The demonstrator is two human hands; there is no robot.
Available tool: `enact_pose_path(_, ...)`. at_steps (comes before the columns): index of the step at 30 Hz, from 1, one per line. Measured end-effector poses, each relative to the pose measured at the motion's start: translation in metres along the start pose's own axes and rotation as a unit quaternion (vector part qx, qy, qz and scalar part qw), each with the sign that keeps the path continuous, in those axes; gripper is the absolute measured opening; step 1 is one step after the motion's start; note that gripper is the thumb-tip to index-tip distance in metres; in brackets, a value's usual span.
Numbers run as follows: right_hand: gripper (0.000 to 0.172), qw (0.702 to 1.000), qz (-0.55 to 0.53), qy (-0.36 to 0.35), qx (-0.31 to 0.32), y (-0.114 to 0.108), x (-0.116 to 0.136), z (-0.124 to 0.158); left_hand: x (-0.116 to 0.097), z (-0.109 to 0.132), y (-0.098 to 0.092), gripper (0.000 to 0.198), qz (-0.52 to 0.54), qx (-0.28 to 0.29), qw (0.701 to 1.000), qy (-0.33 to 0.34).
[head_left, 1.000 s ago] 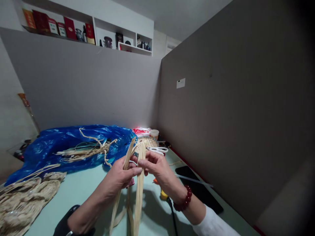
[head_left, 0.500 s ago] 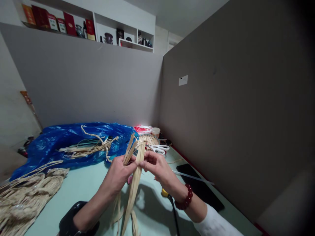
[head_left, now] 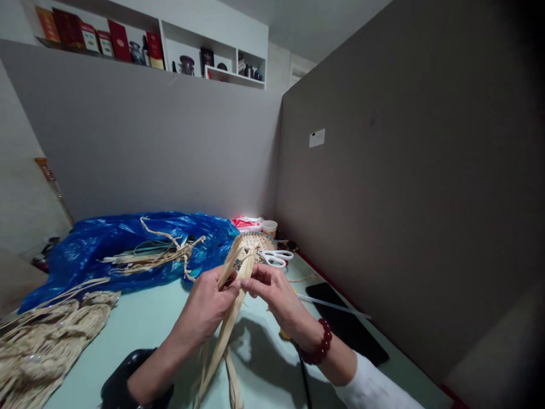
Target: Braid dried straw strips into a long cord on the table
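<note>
Pale dried straw strips (head_left: 232,321), flat and leaf-like, run between my two hands above the table. My left hand (head_left: 208,301) is closed on a bundle of them, with ends standing up past its fingers and tails hanging below. Thumb and fingertips of my right hand (head_left: 270,289) pinch the wide strip close to the left thumb. Just beyond the hands lie white-handled scissors (head_left: 276,258) and a round woven basket piece (head_left: 258,241), partly behind the strips.
A blue plastic bag (head_left: 106,238) with loose straw (head_left: 145,258) on it lies at the back left. Braided straw (head_left: 55,346) is at the near left. A black flat mat (head_left: 349,324) and a paper cup (head_left: 269,228) stand right and back. Grey partitions (head_left: 191,147) border the table.
The strips have tilted, their upper ends leaning further right and the lower end swinging left. Both hands stay in nearly the same place and keep their grip.
</note>
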State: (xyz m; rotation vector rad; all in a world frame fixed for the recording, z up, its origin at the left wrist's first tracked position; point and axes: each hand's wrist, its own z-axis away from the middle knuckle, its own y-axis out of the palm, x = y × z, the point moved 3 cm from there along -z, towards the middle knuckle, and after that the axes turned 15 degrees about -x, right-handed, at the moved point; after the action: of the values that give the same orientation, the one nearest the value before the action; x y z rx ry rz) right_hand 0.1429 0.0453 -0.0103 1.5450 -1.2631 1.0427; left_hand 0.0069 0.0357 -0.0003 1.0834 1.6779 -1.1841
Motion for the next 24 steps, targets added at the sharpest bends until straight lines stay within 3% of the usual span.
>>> enact_pose_path(5,0.011,0.999,0.013,-0.024,-0.021,0.001,-0.005,-0.001,-0.006,0.009,0.003,0.010,-0.089,-0.044,0.992,0.079)
enact_pose_path(10,0.016,0.999,-0.012,-0.039,-0.020,0.003,-0.002,0.003,-0.010,0.011,0.003,0.011,-0.115,-0.106,0.978,0.141)
enact_pose_path(14,0.015,0.999,-0.033,-0.010,0.023,0.008,0.011,0.013,-0.005,-0.004,-0.019,0.015,-0.066,-0.194,0.975,0.088)
enact_pose_path(18,0.017,0.997,-0.065,-0.030,0.023,0.002,0.023,0.013,0.003,-0.022,-0.041,0.007,0.001,-0.215,0.976,0.030)
enact_pose_path(21,0.016,0.987,-0.116,-0.009,0.114,-0.002,0.028,0.010,0.011,-0.032,-0.051,0.008,0.084,-0.210,0.973,-0.040)
enact_pose_path(24,0.016,0.966,-0.174,-0.012,0.193,-0.014,0.039,0.012,0.023,-0.042,-0.068,0.018,0.160,-0.242,0.951,-0.110)
